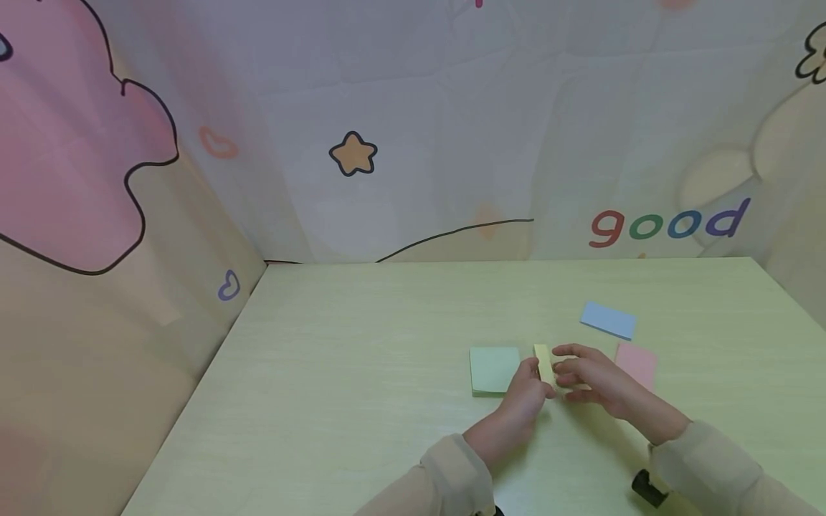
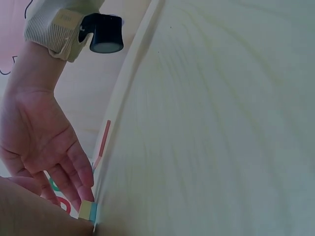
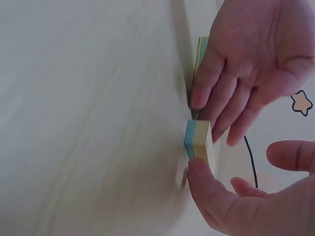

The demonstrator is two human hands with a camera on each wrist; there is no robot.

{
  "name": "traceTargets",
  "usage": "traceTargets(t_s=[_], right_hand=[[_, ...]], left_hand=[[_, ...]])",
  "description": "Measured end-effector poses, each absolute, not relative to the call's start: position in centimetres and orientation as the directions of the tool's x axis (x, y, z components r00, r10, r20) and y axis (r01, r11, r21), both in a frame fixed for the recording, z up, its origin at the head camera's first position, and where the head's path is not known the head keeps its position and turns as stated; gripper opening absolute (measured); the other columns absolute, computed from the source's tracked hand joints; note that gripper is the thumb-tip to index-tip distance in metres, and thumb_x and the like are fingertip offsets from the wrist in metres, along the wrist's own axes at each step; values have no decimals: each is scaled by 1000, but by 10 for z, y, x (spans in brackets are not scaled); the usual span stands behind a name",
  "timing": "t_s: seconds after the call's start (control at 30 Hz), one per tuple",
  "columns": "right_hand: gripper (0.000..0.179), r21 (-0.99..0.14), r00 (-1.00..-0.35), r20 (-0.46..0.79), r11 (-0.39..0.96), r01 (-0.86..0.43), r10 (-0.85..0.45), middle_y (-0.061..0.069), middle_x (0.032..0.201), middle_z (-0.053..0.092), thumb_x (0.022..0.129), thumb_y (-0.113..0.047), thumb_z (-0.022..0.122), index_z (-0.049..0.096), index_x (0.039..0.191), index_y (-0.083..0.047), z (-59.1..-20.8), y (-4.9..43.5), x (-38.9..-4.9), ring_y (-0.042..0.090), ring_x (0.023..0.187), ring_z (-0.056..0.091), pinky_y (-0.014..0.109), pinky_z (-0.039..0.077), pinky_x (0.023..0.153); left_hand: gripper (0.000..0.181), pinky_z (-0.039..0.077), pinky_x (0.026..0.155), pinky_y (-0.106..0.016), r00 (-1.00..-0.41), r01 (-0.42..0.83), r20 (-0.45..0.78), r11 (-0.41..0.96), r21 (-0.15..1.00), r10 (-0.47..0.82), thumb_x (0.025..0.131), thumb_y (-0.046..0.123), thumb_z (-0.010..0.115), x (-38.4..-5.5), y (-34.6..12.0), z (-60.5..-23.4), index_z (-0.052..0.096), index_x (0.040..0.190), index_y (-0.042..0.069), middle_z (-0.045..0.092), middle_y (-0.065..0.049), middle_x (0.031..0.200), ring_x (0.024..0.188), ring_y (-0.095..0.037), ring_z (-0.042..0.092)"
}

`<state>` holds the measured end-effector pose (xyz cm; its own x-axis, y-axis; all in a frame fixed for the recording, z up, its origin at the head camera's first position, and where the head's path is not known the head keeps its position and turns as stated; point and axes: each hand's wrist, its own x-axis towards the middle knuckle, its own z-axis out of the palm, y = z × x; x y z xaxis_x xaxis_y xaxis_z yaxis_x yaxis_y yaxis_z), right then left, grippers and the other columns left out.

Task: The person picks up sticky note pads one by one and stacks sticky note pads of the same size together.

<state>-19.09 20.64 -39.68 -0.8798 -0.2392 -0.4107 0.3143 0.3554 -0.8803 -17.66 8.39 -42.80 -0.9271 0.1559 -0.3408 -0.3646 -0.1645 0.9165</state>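
Note:
A small sticky-note stack (image 1: 543, 363), yellow on top of blue, lies between both hands in the head view; its end shows the two colours in the right wrist view. My left hand (image 1: 525, 394) holds the stack from its left and near sides. Its fingertips meet the stack in the right wrist view. Just right of the stack, my right hand (image 1: 596, 380) has its fingers spread apart, one fingertip (image 3: 199, 169) right at the stack's edge. Immediately left of my left hand lies a green sticky-note pad (image 1: 495, 369). Behind my right forearm a pink pad (image 1: 637, 362) is partly hidden.
A blue sticky-note pad (image 1: 609, 320) lies farther back on the right of the pale wooden table (image 1: 310, 401). Printed cloth (image 1: 439, 158) rises along the table's back edge and left side. A black camera mount (image 1: 648, 489) sits at the right cuff.

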Motion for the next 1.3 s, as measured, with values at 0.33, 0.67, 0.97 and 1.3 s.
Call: traceTargets(t_s=[0.33, 0.67, 0.97, 1.3], right_hand=[[48, -854, -933, -213, 520, 33, -291, 32, 132, 32, 92, -17, 38, 26, 130, 10, -389, 212, -204, 44, 117, 36, 48, 42, 85], [42, -788, -940, -104, 604, -122, -324, 32, 127, 39, 92, -13, 39, 34, 127, 9, -390, 212, -219, 45, 117, 38, 53, 37, 90], [35, -715, -925, -20, 652, -253, -381, 30, 118, 50, 91, -11, 41, 43, 121, 8, -399, 204, -232, 42, 110, 47, 49, 42, 87], [32, -628, -919, -42, 726, -280, -391, 23, 105, 58, 91, -14, 41, 49, 116, 3, -409, 200, -243, 28, 90, 55, 34, 45, 68]], left_hand=[[59, 29, 100, -46, -940, -257, -277, 118, 959, 201, 71, -1, 54, -157, 78, -415, 40, 127, 11, 30, -7, 142, 128, -23, 30], [39, 43, 83, -16, -783, 509, -36, 674, 536, 620, 81, 16, 51, -149, 54, -403, 53, 120, 13, 52, 8, 125, 113, -3, 48], [26, 44, 67, -15, -744, 624, -127, 750, 219, 656, 86, 25, 48, -152, 58, -407, 58, 109, 19, 58, 11, 108, 95, -6, 56], [17, 41, 55, -19, -756, 581, -230, 790, 197, 613, 87, 29, 49, -158, 61, -409, 58, 97, 19, 56, 12, 107, 83, -5, 53]])
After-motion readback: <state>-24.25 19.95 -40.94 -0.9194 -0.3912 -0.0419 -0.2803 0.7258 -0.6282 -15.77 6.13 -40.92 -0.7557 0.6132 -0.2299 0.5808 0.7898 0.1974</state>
